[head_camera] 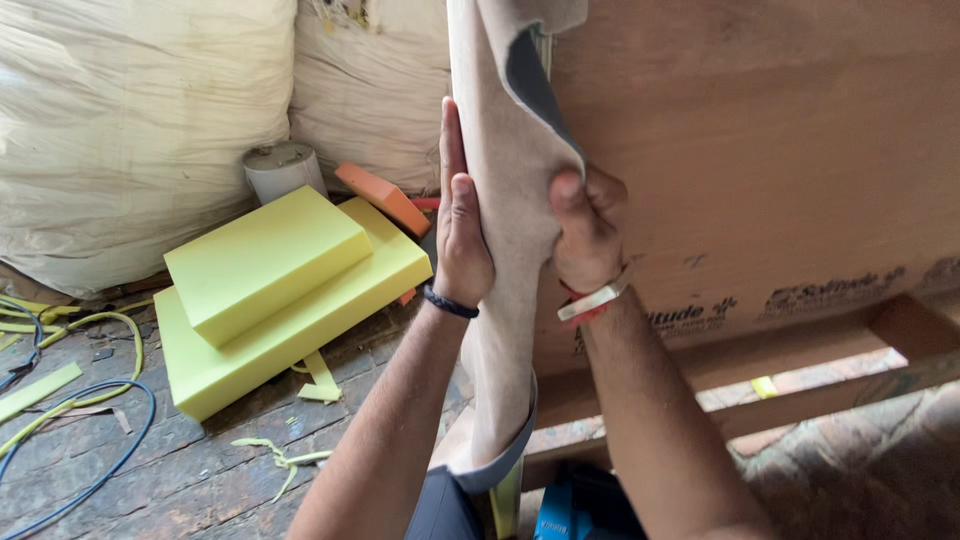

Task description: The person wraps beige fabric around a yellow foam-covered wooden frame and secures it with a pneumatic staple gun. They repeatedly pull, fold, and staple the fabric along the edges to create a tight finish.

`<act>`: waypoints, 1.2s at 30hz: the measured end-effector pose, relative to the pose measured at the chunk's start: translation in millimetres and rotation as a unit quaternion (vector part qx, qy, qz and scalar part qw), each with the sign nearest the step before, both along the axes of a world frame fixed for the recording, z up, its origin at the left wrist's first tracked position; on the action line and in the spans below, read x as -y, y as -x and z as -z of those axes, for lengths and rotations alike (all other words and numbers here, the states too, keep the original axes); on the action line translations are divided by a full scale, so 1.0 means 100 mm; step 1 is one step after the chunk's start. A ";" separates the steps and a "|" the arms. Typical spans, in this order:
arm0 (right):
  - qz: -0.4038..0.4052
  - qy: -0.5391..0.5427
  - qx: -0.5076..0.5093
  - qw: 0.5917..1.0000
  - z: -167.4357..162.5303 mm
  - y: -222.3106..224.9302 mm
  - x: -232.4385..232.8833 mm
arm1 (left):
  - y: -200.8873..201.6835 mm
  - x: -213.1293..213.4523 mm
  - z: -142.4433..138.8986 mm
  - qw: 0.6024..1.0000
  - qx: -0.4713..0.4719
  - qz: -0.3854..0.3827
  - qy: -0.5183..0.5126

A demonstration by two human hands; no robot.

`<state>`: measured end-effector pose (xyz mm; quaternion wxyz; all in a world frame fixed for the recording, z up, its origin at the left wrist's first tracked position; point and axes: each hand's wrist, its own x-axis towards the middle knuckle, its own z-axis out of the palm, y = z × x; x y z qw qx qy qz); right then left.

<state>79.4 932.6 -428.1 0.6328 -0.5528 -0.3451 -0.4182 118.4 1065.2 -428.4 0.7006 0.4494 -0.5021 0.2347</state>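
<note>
A strip of beige fabric (505,140) with a grey underside hangs down the left edge of a large plywood panel (780,150). My left hand (458,215) lies flat against the fabric's left side, fingers straight and pointing up. My right hand (585,230) is closed, pinching a fold of the same fabric against the panel. A dark band circles my left wrist, and a white and red band my right one. The fabric's lower end curls near my lap.
Two yellow-green foam slabs (290,290) lie stacked on the brick floor (180,460) at left, with an orange foam piece (385,197) and a grey cylinder (283,170) behind. Big stuffed white sacks (130,120) fill the back. Blue and yellow cables (100,440) run at far left. Wooden frame rails (800,390) sit below the panel.
</note>
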 end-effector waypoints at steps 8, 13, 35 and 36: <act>-0.217 -0.095 -0.016 0.971 0.09 -0.17 0.05 | 0.19 0.04 -0.02 0.971 0.015 -0.235 -0.048; -0.168 -0.101 -0.031 0.980 0.07 -0.14 0.04 | 0.34 -0.07 -0.01 0.931 0.076 -0.341 -0.108; 0.245 0.545 -0.495 0.630 2.81 1.82 0.36 | 0.62 0.21 0.04 0.913 0.011 -0.397 -0.089; 0.279 0.552 -0.423 0.662 2.96 1.97 0.36 | 0.62 0.21 0.08 0.917 0.012 -0.390 -0.086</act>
